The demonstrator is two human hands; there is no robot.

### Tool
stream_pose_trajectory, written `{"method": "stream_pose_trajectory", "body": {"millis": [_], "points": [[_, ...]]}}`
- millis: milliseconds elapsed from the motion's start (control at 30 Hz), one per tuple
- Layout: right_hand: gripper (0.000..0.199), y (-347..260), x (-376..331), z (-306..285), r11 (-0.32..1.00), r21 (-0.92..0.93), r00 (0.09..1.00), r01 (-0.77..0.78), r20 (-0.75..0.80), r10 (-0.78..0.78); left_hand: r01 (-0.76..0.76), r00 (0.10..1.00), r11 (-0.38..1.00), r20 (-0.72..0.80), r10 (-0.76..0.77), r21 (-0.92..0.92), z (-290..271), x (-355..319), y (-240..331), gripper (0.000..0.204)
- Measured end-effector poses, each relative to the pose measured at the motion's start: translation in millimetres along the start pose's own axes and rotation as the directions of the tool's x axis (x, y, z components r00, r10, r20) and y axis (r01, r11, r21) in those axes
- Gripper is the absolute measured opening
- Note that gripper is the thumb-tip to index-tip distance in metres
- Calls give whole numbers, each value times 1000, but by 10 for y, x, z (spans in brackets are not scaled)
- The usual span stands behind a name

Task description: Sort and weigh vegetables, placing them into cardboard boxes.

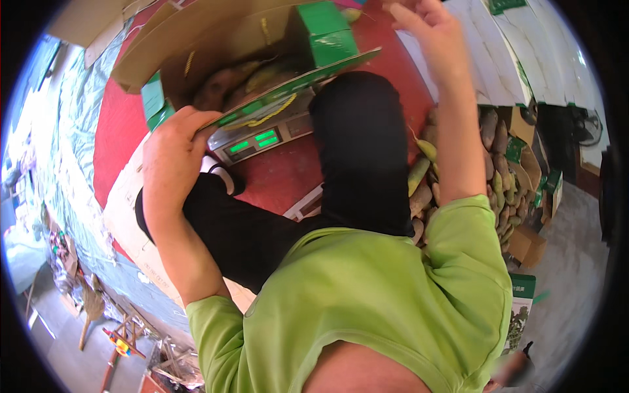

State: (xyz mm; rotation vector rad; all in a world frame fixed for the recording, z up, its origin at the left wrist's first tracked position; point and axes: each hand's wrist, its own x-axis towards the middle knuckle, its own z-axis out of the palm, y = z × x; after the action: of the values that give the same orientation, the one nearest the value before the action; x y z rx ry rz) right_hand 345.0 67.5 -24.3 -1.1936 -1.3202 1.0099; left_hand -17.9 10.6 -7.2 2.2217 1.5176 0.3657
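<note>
Lime shirt (373,295) before open carton (226,49) holding vegetables (262,80).

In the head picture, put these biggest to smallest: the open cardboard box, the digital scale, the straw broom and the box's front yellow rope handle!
1. Open cardboard box
2. Digital scale, partly hidden
3. Straw broom, maybe smaller-looking because it's farther
4. Front yellow rope handle

Bare from the elbow down, the left forearm (187,242) reaches forward, and I can see the left hand (171,149) with its back uppermost, thumb and fingers drawn together in a pinch pointing to the person's right. Well apart from it, the right forearm (460,141) stretches ahead; the right hand (432,29) is farther out, fingers loosely bent, slightly blurred.
</note>
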Motion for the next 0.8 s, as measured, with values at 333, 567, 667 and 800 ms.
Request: {"method": "stream_pose_trajectory", "body": {"millis": [333, 567, 667, 800], "points": [[46, 2309, -1483, -590, 778, -435, 864, -453, -430, 262, 57, 997, 998, 48, -55, -38, -14, -4, 14, 23], [85, 3258, -2755, -704, 277, -383, 455, -882, -535, 712, 57, 998, 998, 15, -57, -18, -13, 45, 89, 21], [87, 3396, -3062, -650, 138, -300, 284, -944, -526, 802, 84, 996, 996, 16, -84, -20, -33, 43, 130, 22], [87, 3501, -3219, -655, 122, -226, 218, -966, -465, 858, 94, 996, 995, 1, -94, -44, 34, 108, 132, 26]]}}
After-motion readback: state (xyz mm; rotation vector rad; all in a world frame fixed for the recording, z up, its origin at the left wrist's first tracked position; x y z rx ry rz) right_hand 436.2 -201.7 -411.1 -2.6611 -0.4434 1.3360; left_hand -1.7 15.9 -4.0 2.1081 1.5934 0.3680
